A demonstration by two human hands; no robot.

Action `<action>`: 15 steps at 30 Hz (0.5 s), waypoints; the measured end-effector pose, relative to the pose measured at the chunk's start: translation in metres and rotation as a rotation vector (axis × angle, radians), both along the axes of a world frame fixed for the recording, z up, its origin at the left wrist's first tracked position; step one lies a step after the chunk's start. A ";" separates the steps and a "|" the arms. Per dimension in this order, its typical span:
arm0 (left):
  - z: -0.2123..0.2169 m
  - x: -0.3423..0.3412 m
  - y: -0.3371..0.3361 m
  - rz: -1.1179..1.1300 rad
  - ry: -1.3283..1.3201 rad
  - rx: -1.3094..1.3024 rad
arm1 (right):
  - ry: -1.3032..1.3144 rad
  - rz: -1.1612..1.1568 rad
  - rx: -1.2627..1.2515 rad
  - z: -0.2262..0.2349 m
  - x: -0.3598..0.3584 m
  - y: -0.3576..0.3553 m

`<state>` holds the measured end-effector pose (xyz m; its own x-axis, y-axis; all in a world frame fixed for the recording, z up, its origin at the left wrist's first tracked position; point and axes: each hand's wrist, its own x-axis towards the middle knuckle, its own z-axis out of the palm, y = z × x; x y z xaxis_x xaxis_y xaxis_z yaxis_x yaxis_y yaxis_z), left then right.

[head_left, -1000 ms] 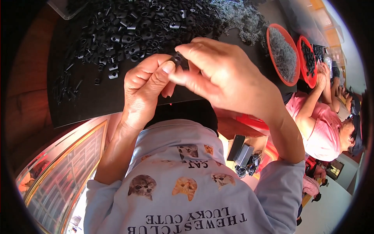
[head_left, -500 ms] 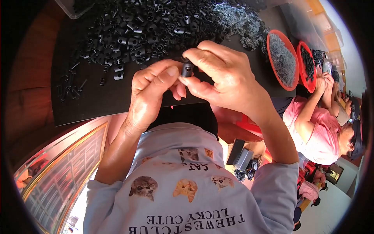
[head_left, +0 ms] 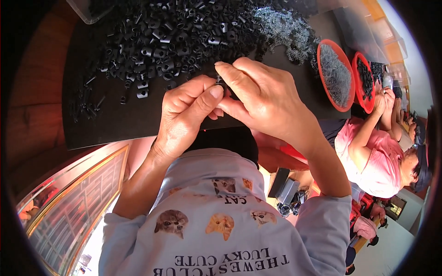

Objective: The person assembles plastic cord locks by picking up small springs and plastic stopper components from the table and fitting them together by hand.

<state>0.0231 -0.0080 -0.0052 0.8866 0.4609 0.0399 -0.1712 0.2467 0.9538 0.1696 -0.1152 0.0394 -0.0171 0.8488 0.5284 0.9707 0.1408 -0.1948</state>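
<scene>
While loose black parts [head_left: 156, 41] litter the table [head_left: 119, 124], your left hand [head_left: 186, 115] and right hand [head_left: 262, 99] meet above it, fingers pinching one small black part [head_left: 221, 83] between them; red bowls [head_left: 336, 76] sit right.

assembly workshop, heaped black plastic parts [head_left: 170, 41], red trays [head_left: 335, 76] (springs), co-worker [head_left: 373, 152] alongside

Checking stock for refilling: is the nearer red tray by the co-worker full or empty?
Full. The nearer red tray is covered rim to rim with small grey parts; none of its floor shows.
</scene>
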 end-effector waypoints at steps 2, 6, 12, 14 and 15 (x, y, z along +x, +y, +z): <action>0.000 0.000 0.000 0.004 -0.006 -0.005 | 0.023 0.012 0.009 0.000 0.001 0.001; 0.002 -0.002 -0.004 0.036 0.008 -0.012 | 0.022 0.048 -0.007 0.002 0.005 0.001; 0.004 0.000 -0.004 0.099 0.029 -0.050 | 0.061 0.050 0.033 0.006 0.012 -0.001; 0.004 0.000 -0.004 0.117 0.029 -0.045 | 0.063 0.066 0.021 0.010 0.012 0.001; 0.004 0.000 -0.004 0.124 0.030 -0.051 | 0.042 0.066 0.028 0.010 0.013 0.002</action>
<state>0.0231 -0.0121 -0.0009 0.8231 0.5677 -0.0116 -0.1752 0.2734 0.9458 0.1822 -0.1137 0.0492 -0.0496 0.8314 0.5534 0.9503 0.2098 -0.2299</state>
